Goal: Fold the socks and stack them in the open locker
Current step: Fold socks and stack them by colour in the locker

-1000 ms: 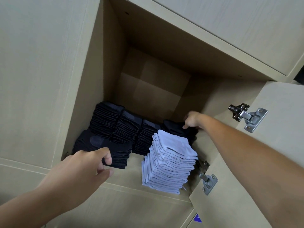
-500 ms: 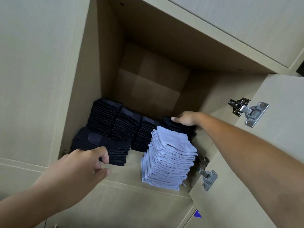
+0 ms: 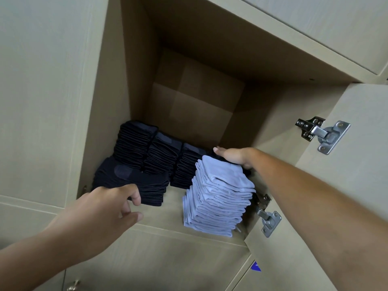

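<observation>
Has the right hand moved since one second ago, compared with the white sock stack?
Yes. The right hand has shifted left along the dark socks behind the white sock stack, from its right edge to above its top.

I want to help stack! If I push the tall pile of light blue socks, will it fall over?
Probably, yes. The light blue sock pile is tall, narrow and already leans, so a sideways push would likely topple it. The socks look soft and floppy, so layers may slide apart. It stands near the locker's front edge, so some could spill out.

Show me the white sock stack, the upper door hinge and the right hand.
white sock stack [image 3: 218, 198], head view, front of the stack
upper hinge [image 3: 321, 133], head view, metal arm
right hand [image 3: 232, 155], head view, back of hand
</observation>
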The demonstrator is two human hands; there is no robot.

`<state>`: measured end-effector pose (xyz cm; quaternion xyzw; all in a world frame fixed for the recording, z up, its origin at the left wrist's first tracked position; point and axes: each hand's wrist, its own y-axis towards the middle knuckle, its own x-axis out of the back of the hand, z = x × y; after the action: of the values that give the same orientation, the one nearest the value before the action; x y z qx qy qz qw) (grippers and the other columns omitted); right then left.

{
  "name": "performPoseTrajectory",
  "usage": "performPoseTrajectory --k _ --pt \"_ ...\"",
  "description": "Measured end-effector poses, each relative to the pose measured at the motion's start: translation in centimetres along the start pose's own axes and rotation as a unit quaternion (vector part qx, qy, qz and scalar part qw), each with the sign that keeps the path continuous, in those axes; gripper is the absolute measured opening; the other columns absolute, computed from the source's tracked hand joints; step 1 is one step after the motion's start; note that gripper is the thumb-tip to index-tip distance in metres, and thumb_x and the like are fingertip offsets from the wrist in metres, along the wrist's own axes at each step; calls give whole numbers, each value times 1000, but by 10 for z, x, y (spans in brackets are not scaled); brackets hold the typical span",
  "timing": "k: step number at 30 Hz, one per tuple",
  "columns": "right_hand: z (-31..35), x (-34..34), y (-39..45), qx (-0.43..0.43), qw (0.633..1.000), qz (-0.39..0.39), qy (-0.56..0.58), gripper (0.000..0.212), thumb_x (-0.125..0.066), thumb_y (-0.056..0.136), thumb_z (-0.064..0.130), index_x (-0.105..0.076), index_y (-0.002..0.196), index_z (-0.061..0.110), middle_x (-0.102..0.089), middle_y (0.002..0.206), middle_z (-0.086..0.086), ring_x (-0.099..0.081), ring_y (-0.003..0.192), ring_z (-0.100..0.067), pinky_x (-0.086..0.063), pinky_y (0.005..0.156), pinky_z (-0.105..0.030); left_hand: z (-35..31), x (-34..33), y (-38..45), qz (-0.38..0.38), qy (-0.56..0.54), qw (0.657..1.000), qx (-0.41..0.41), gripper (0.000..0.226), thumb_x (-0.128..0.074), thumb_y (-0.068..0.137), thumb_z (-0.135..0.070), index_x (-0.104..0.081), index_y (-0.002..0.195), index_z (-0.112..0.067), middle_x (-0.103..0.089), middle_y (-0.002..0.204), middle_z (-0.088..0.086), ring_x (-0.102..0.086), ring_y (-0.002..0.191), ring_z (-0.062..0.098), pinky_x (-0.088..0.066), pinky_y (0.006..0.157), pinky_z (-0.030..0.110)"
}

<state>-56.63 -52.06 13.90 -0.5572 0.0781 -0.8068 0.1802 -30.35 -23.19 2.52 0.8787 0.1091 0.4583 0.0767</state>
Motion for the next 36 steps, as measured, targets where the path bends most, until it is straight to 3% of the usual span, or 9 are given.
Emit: performPoseTrajectory --k 3,7,11,14,19,27,32,36 --pt "6 5 -7 13 1000 -12 -8 70 -26 102 66 -14 162 31 -10 169 3 -8 156 -25 -13 125 -46 -1 5 -3 1 0 1000 4 17 -65 91 -52 -51 92 -42 -68 83 -25 -58 69 -16 -52 69 24" --pt "13 14 -18 43 989 -112 -92 76 -32 100 67 -27 159 20 -27 165 -6 -26 151 -30 -24 122 -45 -2 15 -6 6 0 1000 8 15 -66 92 -47 -54 92 -39 -70 81 -21 -58 70 -14 -47 64 22" --pt "25 5 -40 132 952 -234 -143 58 -43 103 57 -61 131 10 -63 132 -13 -58 120 -30 -48 101 -41 0 26 -12 1 0 1000 8 12 -65 94 -44 -56 93 -35 -69 83 -27 -63 65 -1 -50 65 23" --pt "37 -14 -61 187 937 -270 -121 37 -53 101 48 -66 115 17 -67 114 -4 -62 102 -22 -53 88 -40 1 31 -14 -11 1 1000 11 14 -66 93 -43 -57 91 -34 -67 83 -32 -63 70 1 -54 73 31" --pt "58 -63 -98 272 915 -290 -68 21 -57 100 38 -67 109 22 -68 106 3 -61 103 -17 -53 91 -40 1 39 -18 -25 2 1000 17 15 -67 91 -45 -57 89 -34 -63 81 -37 -61 72 0 -53 72 32" --pt "83 -157 -152 375 884 -271 -63 26 -52 103 33 -64 121 20 -65 117 5 -49 116 -15 -41 98 -33 10 47 -33 -15 26 999 25 16 -69 91 -43 -60 88 -31 -68 74 -17 -63 75 6 -56 80 37" --pt "90 -190 -166 387 885 -251 -67 24 -56 100 34 -64 120 22 -68 111 7 -53 110 -15 -43 91 -33 16 53 -46 5 33 998 44 16 -69 91 -44 -60 87 -31 -70 79 -10 -66 72 14 -58 81 41" --pt "94 -208 -175 363 912 -192 -6 18 -59 97 36 -63 113 29 -68 96 13 -62 93 -11 -53 83 -38 16 60 -57 19 50 997 56 18 -70 91 -45 -63 91 -29 -71 81 -11 -64 72 10 -57 83 38"
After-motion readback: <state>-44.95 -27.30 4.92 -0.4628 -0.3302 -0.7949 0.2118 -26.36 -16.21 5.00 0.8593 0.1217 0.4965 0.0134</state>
